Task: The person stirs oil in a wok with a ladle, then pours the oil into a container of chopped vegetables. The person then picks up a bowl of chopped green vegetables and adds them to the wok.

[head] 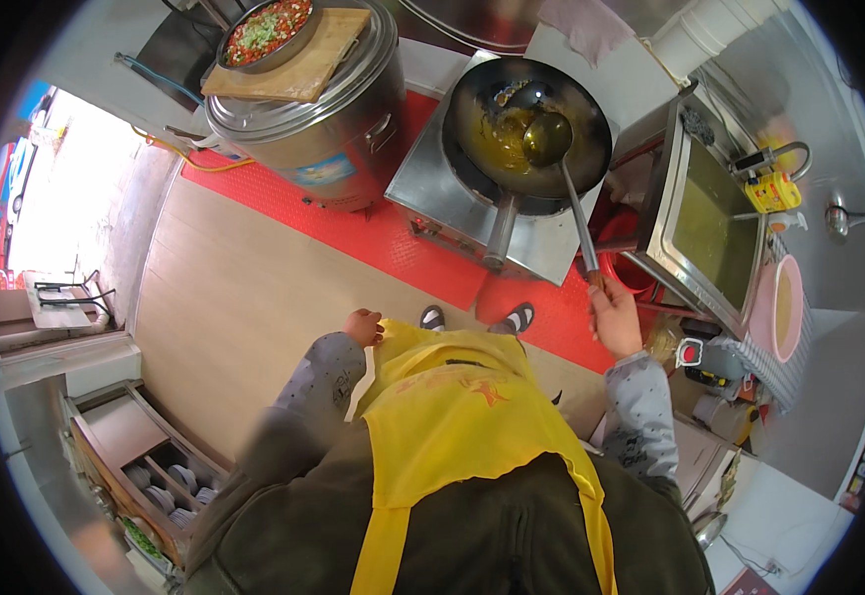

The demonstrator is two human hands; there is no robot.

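My right hand (617, 318) grips the wooden end of a long-handled metal ladle (578, 208). The ladle's bowl rests inside a dark wok (588, 126), where yellowish oil (503, 145) and small bits lie around it. Beneath the wok is a stainless steel stove (421, 190), and the wok's metal handle (504, 230) points towards me. At the left edge of the yellow apron (469, 416) I wear, my left hand (363, 327) has its fingers curled on the cloth.
Left of the stove stands a large lidded steel pot (350, 160), bearing a wooden board (328, 52) and a bowl of chopped red and green food (269, 33). At right are a metal basin of liquid (715, 223), a yellow bottle (773, 192) and a pink tub (768, 312). Stacked dishes (182, 476) sit in a cabinet.
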